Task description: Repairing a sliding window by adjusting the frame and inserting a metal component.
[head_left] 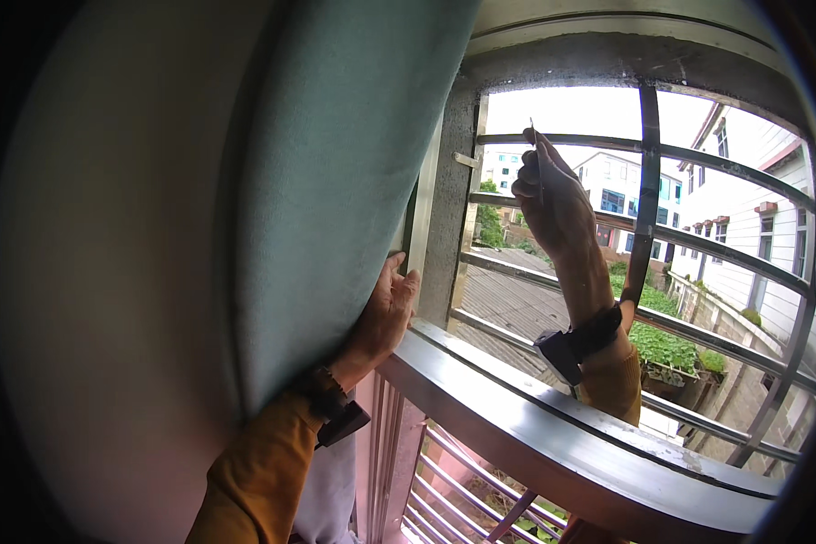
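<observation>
Teal fabric hangs as a curtain (335, 199); at its right edge my feed shows the left hand (383, 313), whose finger grip I can't tell. Farther right of the curtain, the right hand (556, 201) pinches a thin object (533, 131) upright.

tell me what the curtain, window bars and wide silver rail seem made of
Curtain: probably fabric, matte grey-green, from its soft, sheenless surface. Window bars: likely metal, perhaps stainless steel, polished; bright glints run along them. Wide silver rail: apparently metal, possibly aluminium, with a smooth, satin finish that blurs reflected light.
</observation>
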Motion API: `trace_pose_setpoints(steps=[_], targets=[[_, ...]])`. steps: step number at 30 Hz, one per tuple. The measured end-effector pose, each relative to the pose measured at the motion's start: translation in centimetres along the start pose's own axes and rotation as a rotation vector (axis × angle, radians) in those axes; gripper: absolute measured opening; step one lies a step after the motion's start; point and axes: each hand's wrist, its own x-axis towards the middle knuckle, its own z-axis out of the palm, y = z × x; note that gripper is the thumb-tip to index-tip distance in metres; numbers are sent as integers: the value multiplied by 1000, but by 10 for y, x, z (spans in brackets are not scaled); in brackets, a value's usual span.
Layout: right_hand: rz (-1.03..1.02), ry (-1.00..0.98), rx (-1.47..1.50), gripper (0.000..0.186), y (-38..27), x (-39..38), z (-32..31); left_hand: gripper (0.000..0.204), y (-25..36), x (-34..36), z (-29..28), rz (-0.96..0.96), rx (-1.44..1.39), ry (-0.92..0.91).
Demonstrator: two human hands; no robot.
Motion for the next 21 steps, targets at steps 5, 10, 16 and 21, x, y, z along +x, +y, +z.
trace_pose_setpoints(steps=[5, 10, 16, 21], targets=[[-50, -38, -354, 30, 10, 15, 0, 58, -11, 4, 1, 93, 138, 7], [-174, -19, -509, 35, 36, 43, -7, 70, -15, 2, -17, 72, 241, 14], [-221, -71, -612, 35, -7, 58, -45, 73, -15, 8, 8, 72, 204, -58], [-171, -148, 87, 35, -58, 29, -16, 68, -20, 9, 2, 115, 236, -34]])
